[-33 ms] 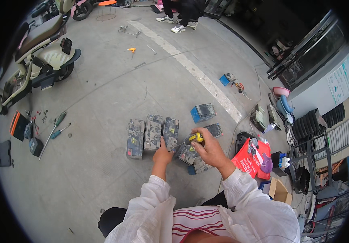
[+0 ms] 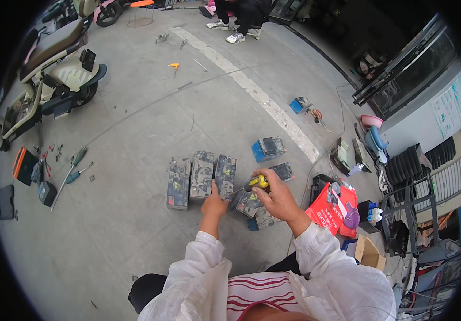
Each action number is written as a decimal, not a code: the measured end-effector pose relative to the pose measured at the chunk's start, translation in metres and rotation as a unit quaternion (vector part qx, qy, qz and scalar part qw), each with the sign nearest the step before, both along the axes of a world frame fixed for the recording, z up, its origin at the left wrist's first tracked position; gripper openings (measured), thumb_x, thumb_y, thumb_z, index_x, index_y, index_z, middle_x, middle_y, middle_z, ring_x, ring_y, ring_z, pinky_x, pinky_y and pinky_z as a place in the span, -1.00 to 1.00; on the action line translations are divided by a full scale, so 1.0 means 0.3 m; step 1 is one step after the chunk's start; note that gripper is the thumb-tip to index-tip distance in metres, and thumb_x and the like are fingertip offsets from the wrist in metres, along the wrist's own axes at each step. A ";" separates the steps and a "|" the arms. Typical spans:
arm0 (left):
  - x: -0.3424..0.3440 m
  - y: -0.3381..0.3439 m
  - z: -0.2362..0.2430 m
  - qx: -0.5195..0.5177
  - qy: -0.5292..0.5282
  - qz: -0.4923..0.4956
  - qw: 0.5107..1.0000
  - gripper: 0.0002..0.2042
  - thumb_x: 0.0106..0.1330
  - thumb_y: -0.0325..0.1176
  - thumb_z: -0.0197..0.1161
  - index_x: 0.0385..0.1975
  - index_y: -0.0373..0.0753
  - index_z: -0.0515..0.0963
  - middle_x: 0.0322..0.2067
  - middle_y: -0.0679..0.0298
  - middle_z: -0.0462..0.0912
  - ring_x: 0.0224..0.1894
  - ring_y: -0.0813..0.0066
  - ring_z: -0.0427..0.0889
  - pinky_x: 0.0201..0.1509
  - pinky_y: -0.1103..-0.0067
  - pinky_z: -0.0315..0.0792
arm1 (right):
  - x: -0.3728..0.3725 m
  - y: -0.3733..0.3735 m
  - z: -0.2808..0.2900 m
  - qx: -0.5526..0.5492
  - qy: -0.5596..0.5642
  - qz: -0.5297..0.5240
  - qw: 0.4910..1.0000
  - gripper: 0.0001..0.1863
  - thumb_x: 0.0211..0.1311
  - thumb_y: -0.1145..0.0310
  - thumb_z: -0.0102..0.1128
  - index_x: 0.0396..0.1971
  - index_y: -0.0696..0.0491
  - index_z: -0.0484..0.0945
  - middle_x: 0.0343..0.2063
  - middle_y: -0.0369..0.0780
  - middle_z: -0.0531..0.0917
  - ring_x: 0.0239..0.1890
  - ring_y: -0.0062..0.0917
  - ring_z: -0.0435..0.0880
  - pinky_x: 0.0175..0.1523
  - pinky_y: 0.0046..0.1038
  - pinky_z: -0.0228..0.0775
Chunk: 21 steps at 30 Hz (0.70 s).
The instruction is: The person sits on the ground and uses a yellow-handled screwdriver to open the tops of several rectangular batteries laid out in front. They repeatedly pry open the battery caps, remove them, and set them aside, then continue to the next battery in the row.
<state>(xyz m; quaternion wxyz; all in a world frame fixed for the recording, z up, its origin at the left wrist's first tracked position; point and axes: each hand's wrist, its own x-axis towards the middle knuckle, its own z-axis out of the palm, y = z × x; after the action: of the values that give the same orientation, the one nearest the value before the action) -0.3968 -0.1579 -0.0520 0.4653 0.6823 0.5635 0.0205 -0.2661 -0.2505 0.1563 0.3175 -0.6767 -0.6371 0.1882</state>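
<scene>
My right hand [image 2: 279, 199] is closed round the yellow and black handle of a screwdriver [image 2: 258, 182]. Its thin shaft points left, to the lower end of a dusty dark battery [image 2: 225, 172]. My left hand [image 2: 215, 206] rests at the near end of that battery and the one beside it [image 2: 202, 174], index finger stretched out on the casing; its other fingers are partly hidden. A third battery [image 2: 178, 182] with a red corner stands at the left of this row. More dusty blue-sided batteries [image 2: 268, 149] lie to the right, some partly behind my right hand.
A cream scooter [image 2: 62, 75] stands at the far left, with long green-handled tools [image 2: 79, 156] on the concrete below it. A red bag [image 2: 329, 211] and a cardboard box [image 2: 370, 252] lie at my right. Beyond the floor's pale stripe is another battery [image 2: 300, 105]. A person [image 2: 244, 18] sits at the back.
</scene>
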 end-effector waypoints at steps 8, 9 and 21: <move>0.010 -0.008 -0.022 0.002 0.007 0.008 1.000 0.04 0.23 -0.04 0.40 0.56 0.21 -0.27 0.03 0.09 0.70 0.03 0.07 0.70 0.03 0.22 0.56 | -0.008 -0.025 0.001 -0.026 0.010 0.021 0.999 -0.55 0.38 0.51 0.18 0.22 0.10 0.33 0.02 -0.13 0.56 0.04 -0.43 0.61 0.09 -0.43 0.49; 0.000 -0.015 -0.017 -0.001 0.008 0.008 1.000 0.04 0.24 -0.03 0.40 0.56 0.21 -0.27 0.04 0.09 0.70 0.03 0.07 0.70 0.03 0.22 0.55 | -0.012 -0.029 -0.008 -0.023 0.016 0.025 0.999 -0.54 0.36 0.53 0.19 0.22 0.09 0.33 0.02 -0.14 0.56 0.05 -0.43 0.61 0.10 -0.44 0.48; -0.006 -0.013 -0.032 0.005 -0.014 0.013 1.000 0.07 0.20 -0.10 0.43 0.56 0.20 -0.28 0.01 0.00 0.70 0.02 -0.02 0.69 0.05 0.20 0.54 | 0.005 -0.011 -0.023 -0.003 -0.039 -0.039 0.998 -0.57 0.30 0.44 0.36 0.10 0.07 0.41 -0.19 -0.18 0.64 -0.24 -0.59 0.67 -0.19 -0.51 0.53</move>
<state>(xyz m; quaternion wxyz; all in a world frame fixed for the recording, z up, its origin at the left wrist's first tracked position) -0.3986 -0.1620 -0.0617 0.4697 0.6768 0.5655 0.0391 -0.2647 -0.2539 0.1494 0.2976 -0.7088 -0.6216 0.1508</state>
